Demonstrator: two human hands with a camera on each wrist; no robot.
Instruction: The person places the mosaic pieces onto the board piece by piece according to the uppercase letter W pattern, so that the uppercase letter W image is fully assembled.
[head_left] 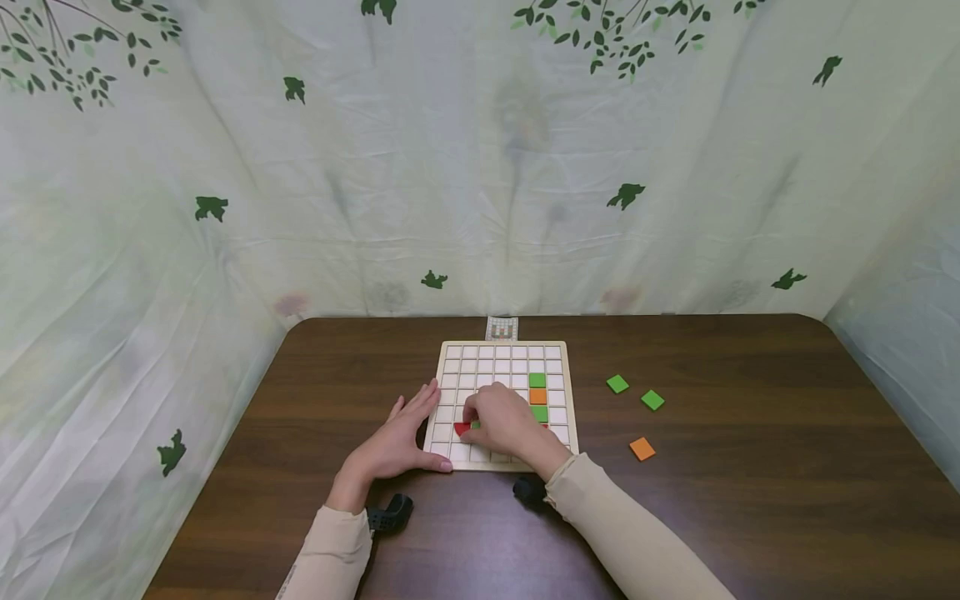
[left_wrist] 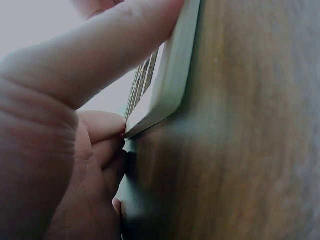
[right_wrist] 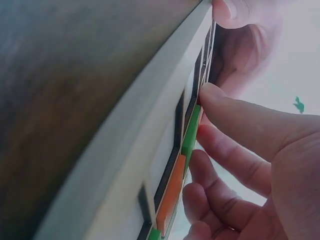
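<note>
A square board (head_left: 460, 452) with a grid of white cells and a pale wooden rim lies on the table. My left hand (head_left: 397, 437) rests at its near left corner, thumb on the near rim, fingers fairly straight along the left side. Above the board's left part, my right hand (head_left: 506, 421) pinches a red tile (head_left: 461, 428) between thumb and index finger, partly covering it. A green tile (right_wrist: 191, 132) and an orange tile (right_wrist: 171, 192) sit in cells under that hand. Toward the board's right side, a green tile (head_left: 537, 380), an orange tile (head_left: 537, 397) and another green tile (head_left: 539, 413) form a column.
Right of the board, two loose green tiles (head_left: 617, 384) and a loose orange tile (head_left: 642, 449) lie on the brown table (head_left: 750, 467). A small printed card (head_left: 502, 328) lies behind the board. A leaf-patterned curtain (head_left: 480, 167) hangs beyond the table.
</note>
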